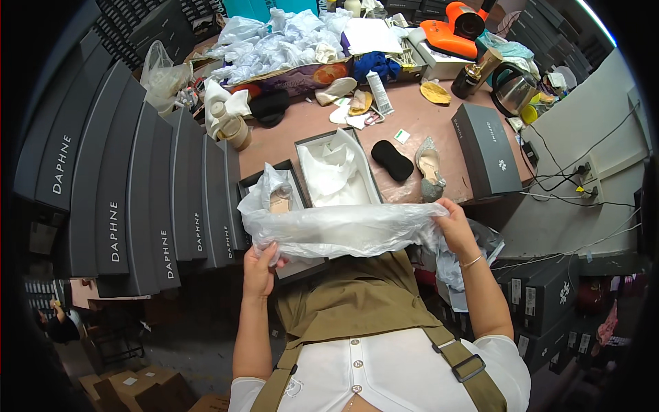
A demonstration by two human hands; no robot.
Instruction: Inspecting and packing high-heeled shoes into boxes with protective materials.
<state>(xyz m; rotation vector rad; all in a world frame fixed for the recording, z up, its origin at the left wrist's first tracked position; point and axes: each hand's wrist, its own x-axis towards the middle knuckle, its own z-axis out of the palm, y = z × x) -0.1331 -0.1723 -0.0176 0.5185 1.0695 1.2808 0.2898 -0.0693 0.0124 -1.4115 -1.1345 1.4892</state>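
A translucent white wrapping sheet (343, 226) is stretched between my two hands, above the table's front edge. My left hand (262, 264) pinches its left end; my right hand (453, 221) grips the right end. Behind the sheet stands an open grey shoebox (374, 180) with white tissue paper (335, 168) inside. Left of it, a second open box (292, 167) holds a pale shoe (279, 202) partly covered by wrapping; the sheet hides their lower parts. A glittery slingback shoe (429, 165) lies on the table near my right hand, beside a black sponge-like pad (392, 161).
Upright grey shoeboxes (154, 192) crowd the left side. A closed grey box (486, 151) stands at the right edge. Farther back are a carton of crumpled paper (288, 79), a white tube (379, 93), a metal kettle (513, 89) and an orange device (449, 38). Cables (566, 172) hang right.
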